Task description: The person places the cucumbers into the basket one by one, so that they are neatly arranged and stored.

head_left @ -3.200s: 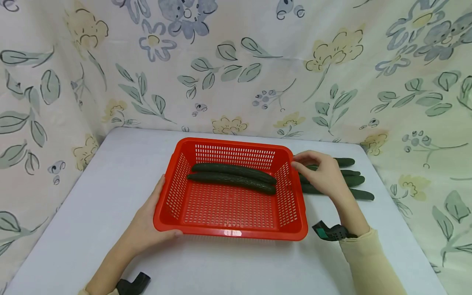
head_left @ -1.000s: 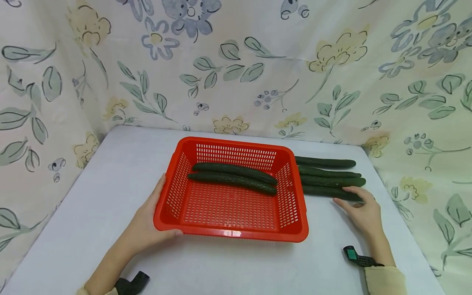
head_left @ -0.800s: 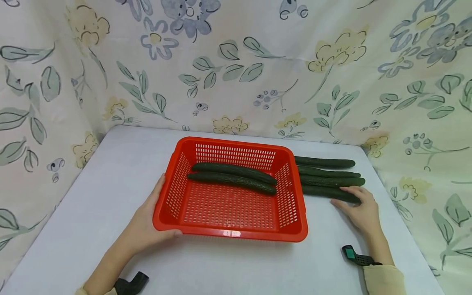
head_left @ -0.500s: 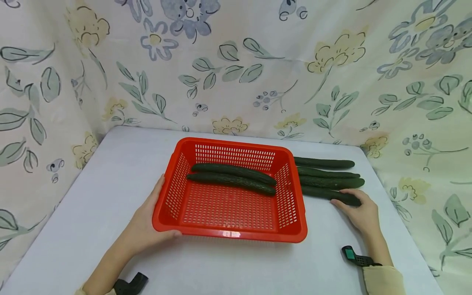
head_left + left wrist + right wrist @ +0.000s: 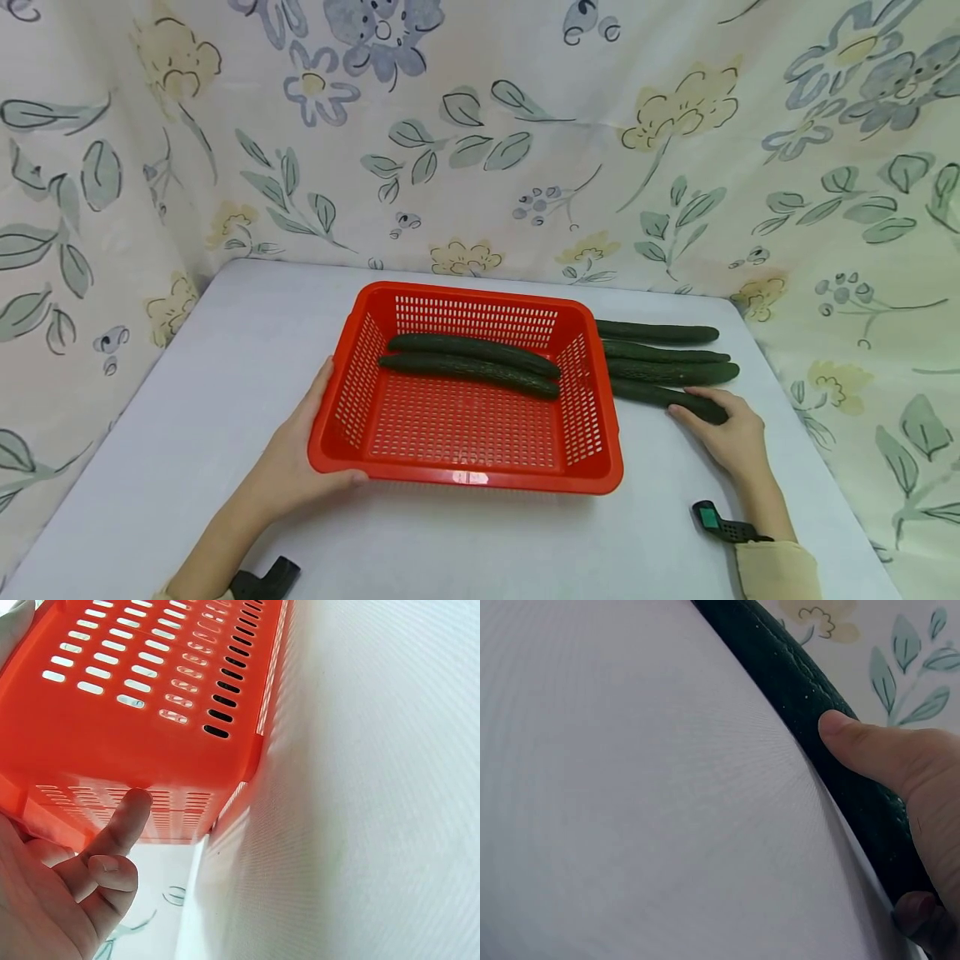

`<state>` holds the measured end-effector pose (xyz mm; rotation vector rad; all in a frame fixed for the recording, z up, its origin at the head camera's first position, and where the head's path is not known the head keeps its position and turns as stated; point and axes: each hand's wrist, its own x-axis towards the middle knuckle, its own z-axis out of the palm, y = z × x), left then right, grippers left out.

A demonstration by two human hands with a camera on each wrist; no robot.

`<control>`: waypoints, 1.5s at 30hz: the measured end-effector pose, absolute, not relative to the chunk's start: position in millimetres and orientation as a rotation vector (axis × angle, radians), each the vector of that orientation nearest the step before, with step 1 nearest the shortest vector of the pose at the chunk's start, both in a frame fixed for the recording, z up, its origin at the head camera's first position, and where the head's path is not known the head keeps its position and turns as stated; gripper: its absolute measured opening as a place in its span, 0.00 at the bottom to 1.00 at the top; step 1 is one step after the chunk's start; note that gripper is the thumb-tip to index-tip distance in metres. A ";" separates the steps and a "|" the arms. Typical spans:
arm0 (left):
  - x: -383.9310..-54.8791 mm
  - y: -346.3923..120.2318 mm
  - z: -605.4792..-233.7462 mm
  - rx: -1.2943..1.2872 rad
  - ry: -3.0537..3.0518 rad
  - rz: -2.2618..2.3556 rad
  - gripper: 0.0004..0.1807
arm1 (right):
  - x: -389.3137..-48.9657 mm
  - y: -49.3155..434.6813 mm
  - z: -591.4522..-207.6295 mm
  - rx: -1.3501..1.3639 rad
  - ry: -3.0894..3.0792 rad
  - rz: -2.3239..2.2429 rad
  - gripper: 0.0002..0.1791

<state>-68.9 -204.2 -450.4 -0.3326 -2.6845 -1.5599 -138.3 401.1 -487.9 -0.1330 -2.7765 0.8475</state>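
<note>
A red perforated plastic basket [image 5: 468, 477] stands mid-table, two dark green cucumbers [image 5: 472, 369] lying side by side in it. My left hand [image 5: 288, 467] holds its near left corner, thumb along the front rim and fingers against the left side. In the left wrist view one fingertip [image 5: 136, 801] touches the slotted wall. Right of the basket, my right hand [image 5: 731, 437] pinches the right end of the nearest cucumber [image 5: 641, 392] between thumb and fingers. In the right wrist view a thin shadowed gap shows under this cucumber [image 5: 780, 671]. Its left end is hidden behind the basket.
Three more cucumbers [image 5: 671, 372] lie in a row just beyond the held one, their left ends behind the basket. The white-covered table [image 5: 480, 542] meets a floral curtain [image 5: 465, 167] at its back and sides.
My right hand has gone from the basket's right rim to the nearest cucumber's right end, gripped it and drawn that end slightly towards me. The left hand keeps its hold on the basket.
</note>
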 end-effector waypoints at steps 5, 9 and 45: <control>-68.8 -204.3 -450.4 -0.334 -2.680 -1.570 0.77 | -137.7 399.8 -488.0 -0.141 -2.768 0.850 0.28; -68.8 -204.1 -450.9 -0.334 -2.676 -1.580 0.77 | -136.6 399.1 -488.5 -0.139 -2.754 0.860 0.27; -68.3 -203.9 -450.0 -0.328 -2.673 -1.590 0.77 | -133.7 398.1 -479.9 -0.302 -2.665 1.045 0.29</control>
